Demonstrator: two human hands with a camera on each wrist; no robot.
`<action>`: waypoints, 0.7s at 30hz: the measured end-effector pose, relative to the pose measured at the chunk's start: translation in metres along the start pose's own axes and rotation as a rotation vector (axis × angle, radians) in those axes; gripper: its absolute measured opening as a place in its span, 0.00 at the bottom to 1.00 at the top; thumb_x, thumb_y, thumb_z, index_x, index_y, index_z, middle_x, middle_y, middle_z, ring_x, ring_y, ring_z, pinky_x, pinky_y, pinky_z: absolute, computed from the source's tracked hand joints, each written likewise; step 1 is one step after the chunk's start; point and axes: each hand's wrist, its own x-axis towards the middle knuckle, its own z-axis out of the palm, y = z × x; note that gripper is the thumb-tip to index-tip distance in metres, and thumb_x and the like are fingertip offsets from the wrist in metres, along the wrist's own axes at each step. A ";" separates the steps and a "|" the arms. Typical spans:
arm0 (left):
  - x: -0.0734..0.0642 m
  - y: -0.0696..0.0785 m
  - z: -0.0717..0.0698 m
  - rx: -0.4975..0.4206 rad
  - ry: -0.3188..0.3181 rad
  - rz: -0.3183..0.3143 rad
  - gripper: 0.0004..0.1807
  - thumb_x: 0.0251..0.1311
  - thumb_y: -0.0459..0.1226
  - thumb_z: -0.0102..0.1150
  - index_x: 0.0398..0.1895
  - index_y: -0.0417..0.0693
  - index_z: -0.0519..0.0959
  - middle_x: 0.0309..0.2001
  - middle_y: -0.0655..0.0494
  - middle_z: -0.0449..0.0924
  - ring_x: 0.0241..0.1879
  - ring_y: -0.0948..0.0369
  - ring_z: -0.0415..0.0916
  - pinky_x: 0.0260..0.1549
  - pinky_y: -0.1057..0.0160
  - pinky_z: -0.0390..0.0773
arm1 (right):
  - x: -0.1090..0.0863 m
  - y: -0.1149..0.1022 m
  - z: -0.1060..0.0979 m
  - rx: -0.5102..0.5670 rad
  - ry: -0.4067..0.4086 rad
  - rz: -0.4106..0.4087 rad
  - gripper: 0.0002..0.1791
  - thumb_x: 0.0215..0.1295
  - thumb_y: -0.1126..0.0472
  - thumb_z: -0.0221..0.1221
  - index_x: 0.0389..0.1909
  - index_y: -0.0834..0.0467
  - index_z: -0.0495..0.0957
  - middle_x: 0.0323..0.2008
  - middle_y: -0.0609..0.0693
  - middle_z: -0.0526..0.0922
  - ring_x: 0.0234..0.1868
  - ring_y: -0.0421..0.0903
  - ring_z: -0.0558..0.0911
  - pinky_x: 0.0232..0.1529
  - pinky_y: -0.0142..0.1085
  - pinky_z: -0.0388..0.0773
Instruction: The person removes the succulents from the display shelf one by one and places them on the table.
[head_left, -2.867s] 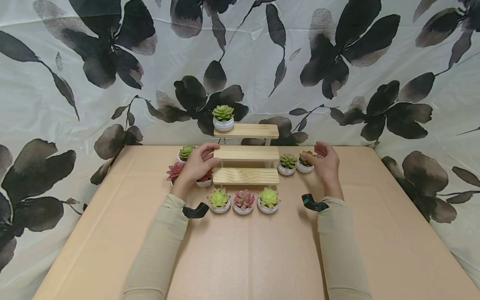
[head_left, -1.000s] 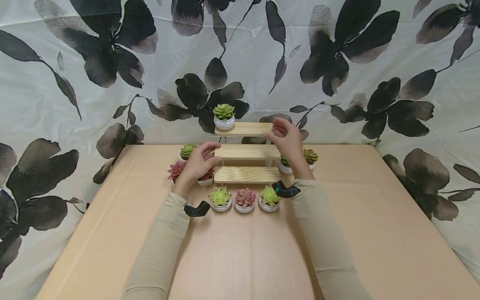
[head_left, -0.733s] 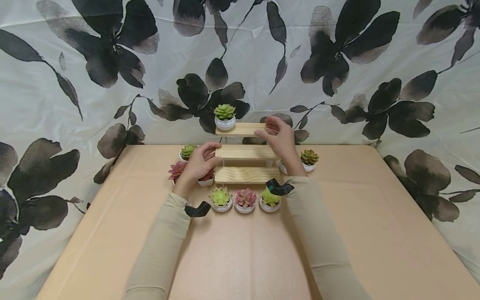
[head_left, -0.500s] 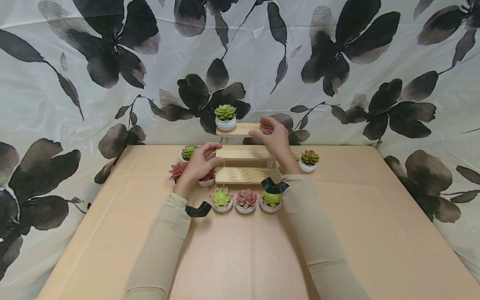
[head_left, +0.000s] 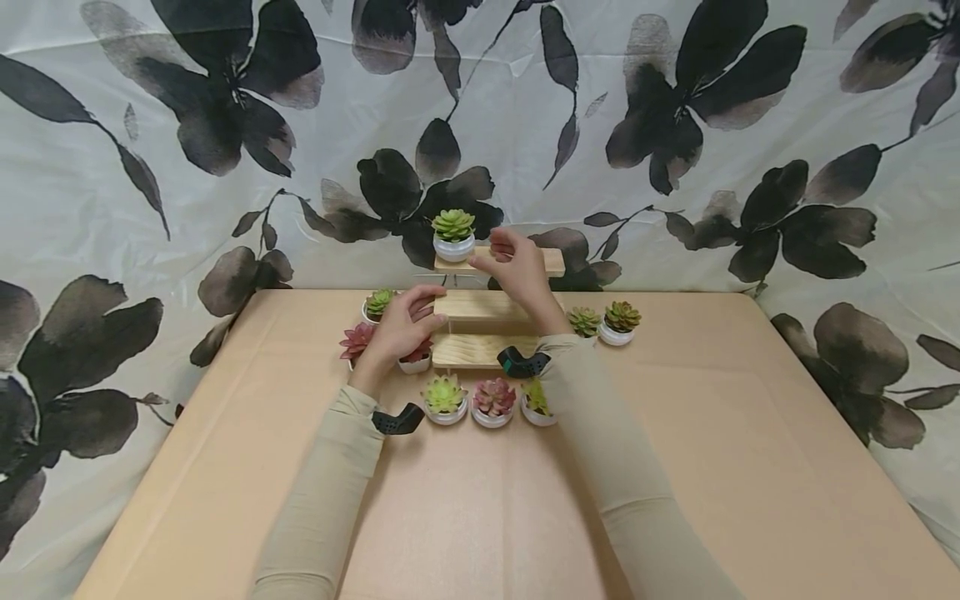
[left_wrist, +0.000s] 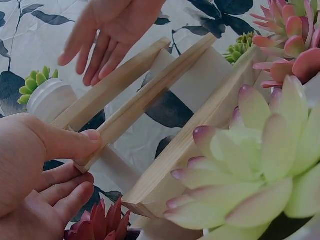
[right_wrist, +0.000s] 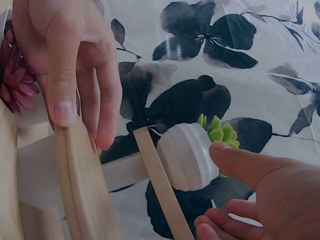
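A three-tier wooden display stand [head_left: 476, 307] with pale legs stands at the back of the table. My left hand [head_left: 405, 325] pinches the left end of its middle shelf, thumb [left_wrist: 82, 142] above and fingers below. A green succulent in a white pot [head_left: 453, 243] sits on the left end of the top shelf [head_left: 553, 262]. Just right of that pot is my right hand [head_left: 517, 262], fingers apart and holding nothing. In the right wrist view, my right hand's thumb [right_wrist: 250, 167] overlaps the pot [right_wrist: 187, 157]; whether it touches I cannot tell.
Two green succulents [head_left: 442, 396] flank a pink succulent [head_left: 493, 398] in front of the stand. Green succulent [head_left: 381, 302] and red succulent [head_left: 357, 340] pots stand by my left hand. Right of the stand are two more succulents [head_left: 621, 317]. A floral cloth [head_left: 525, 108] hangs behind.
My right hand has moved from the succulents at the right, leftward across the top shelf to beside the green succulent there. My left hand has kept its grip on the middle shelf.
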 end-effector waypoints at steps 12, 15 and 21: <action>-0.015 0.033 0.000 0.005 -0.020 0.013 0.25 0.62 0.27 0.57 0.64 0.34 0.68 0.67 0.36 0.66 0.69 0.46 0.64 0.70 0.48 0.64 | 0.016 -0.010 0.015 0.047 -0.013 0.000 0.35 0.57 0.54 0.69 0.64 0.60 0.69 0.59 0.56 0.77 0.61 0.48 0.77 0.63 0.33 0.76; -0.015 0.033 0.000 -0.004 -0.018 0.023 0.25 0.62 0.27 0.56 0.63 0.33 0.68 0.67 0.35 0.66 0.69 0.45 0.64 0.70 0.48 0.64 | 0.020 -0.012 0.018 0.063 -0.028 -0.007 0.34 0.57 0.56 0.69 0.63 0.62 0.70 0.58 0.58 0.77 0.60 0.50 0.77 0.62 0.34 0.77; -0.012 0.030 0.001 -0.034 -0.016 0.021 0.24 0.62 0.28 0.57 0.63 0.34 0.69 0.67 0.36 0.67 0.69 0.46 0.64 0.70 0.48 0.64 | 0.026 -0.013 0.025 0.028 -0.032 0.000 0.34 0.55 0.55 0.70 0.62 0.61 0.71 0.56 0.57 0.79 0.57 0.49 0.79 0.59 0.37 0.78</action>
